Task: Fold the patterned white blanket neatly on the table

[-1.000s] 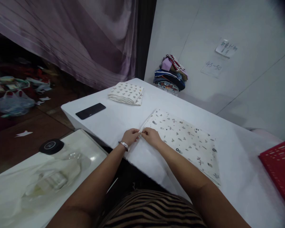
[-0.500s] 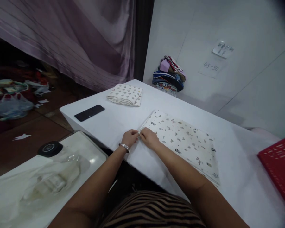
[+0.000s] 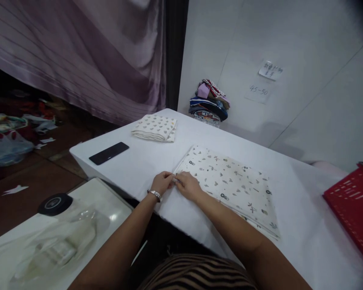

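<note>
A white cloth printed with small grey and tan motifs lies folded in layers on the white table. Its near left corner is pinched between the fingers of my left hand, which has a silver bracelet at the wrist. Close beside it, my right hand is closed on the same corner, thumb and fingers together. The fingertips of both hands nearly touch and cover the corner itself. Farther back on the table rests a second folded cloth with a similar print.
A black phone lies at the table's left end. On a lower white surface are a round black object and a clear plastic bag. A red basket stands at the right; stacked clothes sit by the wall.
The whole view has shifted slightly, so the scene sits a little lower and to the left. Both hands stay at the cloth's near left corner, with only slight finger movement.
</note>
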Available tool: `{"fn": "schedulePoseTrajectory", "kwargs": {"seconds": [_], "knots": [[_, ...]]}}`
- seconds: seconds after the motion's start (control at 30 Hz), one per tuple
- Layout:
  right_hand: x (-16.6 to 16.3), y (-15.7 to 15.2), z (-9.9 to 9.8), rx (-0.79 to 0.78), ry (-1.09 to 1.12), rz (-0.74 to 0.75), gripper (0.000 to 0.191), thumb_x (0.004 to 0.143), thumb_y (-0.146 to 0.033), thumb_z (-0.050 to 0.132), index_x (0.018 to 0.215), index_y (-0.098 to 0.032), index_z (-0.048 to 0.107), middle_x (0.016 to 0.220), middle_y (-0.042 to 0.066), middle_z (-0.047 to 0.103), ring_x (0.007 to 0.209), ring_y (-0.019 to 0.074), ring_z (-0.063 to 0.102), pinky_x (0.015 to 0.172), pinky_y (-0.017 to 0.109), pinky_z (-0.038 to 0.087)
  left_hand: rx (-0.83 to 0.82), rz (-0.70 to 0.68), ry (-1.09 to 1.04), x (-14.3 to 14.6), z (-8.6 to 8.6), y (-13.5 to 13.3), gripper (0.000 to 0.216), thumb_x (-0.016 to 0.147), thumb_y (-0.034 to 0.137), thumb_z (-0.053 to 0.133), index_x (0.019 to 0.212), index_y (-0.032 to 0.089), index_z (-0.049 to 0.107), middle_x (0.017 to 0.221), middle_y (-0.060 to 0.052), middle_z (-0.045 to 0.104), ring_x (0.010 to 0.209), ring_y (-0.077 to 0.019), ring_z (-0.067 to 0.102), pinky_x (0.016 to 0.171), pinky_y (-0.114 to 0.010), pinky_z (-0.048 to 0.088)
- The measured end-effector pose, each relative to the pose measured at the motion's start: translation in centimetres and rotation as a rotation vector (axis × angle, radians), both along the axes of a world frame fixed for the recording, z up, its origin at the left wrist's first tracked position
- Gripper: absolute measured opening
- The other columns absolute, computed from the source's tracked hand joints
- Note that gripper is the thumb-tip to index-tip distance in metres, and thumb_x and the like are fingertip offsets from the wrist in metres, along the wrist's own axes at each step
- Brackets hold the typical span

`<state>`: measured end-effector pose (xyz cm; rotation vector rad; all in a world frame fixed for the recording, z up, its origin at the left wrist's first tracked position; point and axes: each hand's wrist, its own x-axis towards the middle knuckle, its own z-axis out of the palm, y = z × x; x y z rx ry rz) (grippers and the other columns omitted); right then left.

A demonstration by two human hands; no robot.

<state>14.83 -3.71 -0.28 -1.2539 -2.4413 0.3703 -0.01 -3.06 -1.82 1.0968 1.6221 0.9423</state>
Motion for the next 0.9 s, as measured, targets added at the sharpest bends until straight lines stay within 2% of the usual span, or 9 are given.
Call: {"fn": "schedulePoseTrajectory", "kwargs": {"seconds": [0.17,0.27,0.37,0.43,0.53,0.63,0.73,0.9], "knots": [[1.4,-1.3,-0.2,0.041,-0.019,0.068,0.025,0.084,-0.016,0.049,0.106,-0.021,0.060,0.103,0.005,0.059,0.098,0.0180,0.049,0.087,0.031,0.038,0.084,-0.053,0.319,0.1,-0.3,0.0,0.017,0.077,0.031,0.050,0.082,0.019,0.060,0.061,0.001,0.063,0.056,-0.0130,0.060,0.055,-0.022,0.044],[2.0,-2.3,-0.6,0.069,-0.057,0.045,0.029,0.082,-0.016,0.050,0.110,-0.019,0.058,0.107,0.007,0.059,0.101,0.0204,0.049,0.087,0.033,0.038,0.119,-0.097,0.551,0.4,0.1,0.1,0.018,0.078,0.030,0.048,0.084,0.019,0.061,0.072,-0.002,0.066,0.071,-0.0164,0.062,0.063,-0.024,0.043],[2.3,-3.3,-0.9,0.090,-0.065,0.061,0.034,0.082,-0.016,0.049,0.115,-0.019,0.055,0.118,0.009,0.056,0.109,0.0220,0.047,0.091,0.036,0.036,0.137,-0.147,0.682,0.7,0.6,0.4,0.020,0.078,0.027,0.046,0.087,0.017,0.061,0.087,-0.007,0.067,0.085,-0.0193,0.061,0.070,-0.026,0.041],[2.7,-3.9,-0.8,0.088,-0.064,0.095,0.038,0.083,-0.016,0.048,0.120,-0.020,0.052,0.126,0.009,0.052,0.115,0.0222,0.045,0.094,0.037,0.035,0.136,-0.199,0.736,0.7,0.9,0.8,0.021,0.078,0.029,0.047,0.087,0.016,0.061,0.091,-0.009,0.066,0.087,-0.0205,0.060,0.071,-0.027,0.040],[4.1,-4.5,-0.5,0.072,-0.063,0.137,0.044,0.084,-0.018,0.048,0.128,-0.022,0.047,0.134,0.008,0.048,0.124,0.0224,0.039,0.099,0.040,0.032,0.077,-0.285,0.762,0.7,1.4,1.3,0.026,0.079,0.039,0.046,0.080,0.017,0.060,0.085,-0.008,0.067,0.081,-0.0210,0.061,0.065,-0.027,0.039],[6.3,-5.1,-0.2,0.062,-0.060,0.046,0.046,0.086,-0.022,0.047,0.132,-0.022,0.044,0.137,0.009,0.045,0.129,0.0223,0.035,0.104,0.043,0.027,0.018,-0.325,0.765,0.5,1.7,1.7,0.029,0.078,0.044,0.046,0.076,0.019,0.060,0.082,-0.007,0.068,0.078,-0.0214,0.062,0.061,-0.027,0.039],[8.6,-5.9,-0.9,0.031,-0.103,-0.081,0.049,0.086,-0.025,0.047,0.134,-0.019,0.041,0.140,0.010,0.041,0.131,0.0242,0.031,0.106,0.045,0.025,0.010,-0.347,0.796,0.3,1.8,2.4,0.027,0.076,0.043,0.048,0.075,0.019,0.060,0.084,-0.009,0.069,0.079,-0.0229,0.063,0.061,-0.027,0.040],[10.4,-7.2,-2.1,-0.049,-0.148,-0.112,0.055,0.089,-0.034,0.045,0.140,-0.019,0.032,0.147,0.009,0.030,0.136,0.0255,0.023,0.109,0.048,0.019,-0.035,-0.421,0.863,0.5,1.7,3.9,0.027,0.072,0.042,0.050,0.079,0.017,0.059,0.085,-0.012,0.068,0.083,-0.0264,0.063,0.063,-0.030,0.042]]}}
